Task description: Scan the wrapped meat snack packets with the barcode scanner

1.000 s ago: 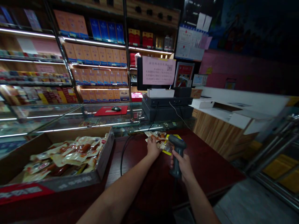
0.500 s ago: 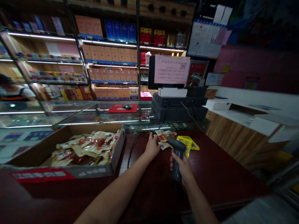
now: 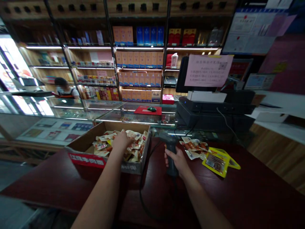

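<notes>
My left hand point(image 3: 122, 141) reaches into a cardboard box point(image 3: 81, 150) full of sausage snack packets point(image 3: 103, 145), its fingers curled down over them; whether it grips one is hidden. In my right hand point(image 3: 176, 160) is a dark handheld barcode scanner point(image 3: 170, 149), held upright over the dark red counter, its cable looping toward me. Right of the scanner lie a few sausage packets point(image 3: 193, 147) and yellow packets point(image 3: 218, 161) flat on the counter.
A till with a screen and pink notice point(image 3: 207, 70) stands behind the counter at right. A glass display case point(image 3: 71, 117) runs left, with a red mouse mat point(image 3: 147, 110). Shelves of boxed goods fill the back wall. A person point(image 3: 64, 90) sits far left.
My left hand left the packets by the scanner and moved left into the cardboard box. My head turned left. The right hand kept hold of the scanner.
</notes>
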